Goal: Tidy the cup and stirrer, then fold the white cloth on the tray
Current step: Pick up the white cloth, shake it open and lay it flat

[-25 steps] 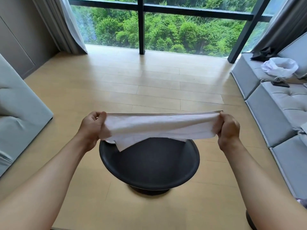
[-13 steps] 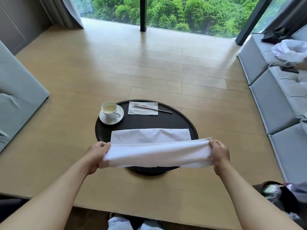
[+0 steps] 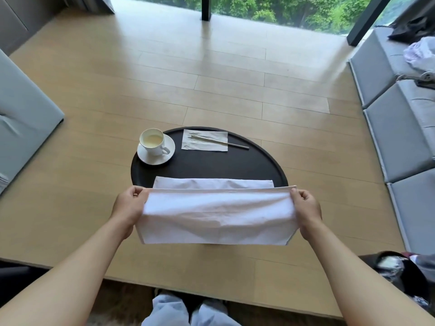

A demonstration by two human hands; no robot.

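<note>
L hand + R hand pinch cloth | tray: cup w/ liquid, stirrer

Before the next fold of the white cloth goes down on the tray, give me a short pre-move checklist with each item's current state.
1. Left hand pinching its end of the white cloth: ok.
2. Right hand pinching the other end: ok.
3. Held top edge level and taut: ok.
4. Cloth's far part lying flat on the tray: ok.
5. Cup and stirrer apart from the cloth: ok.
6. Hidden lower corners aligned: cannot tell.
</note>
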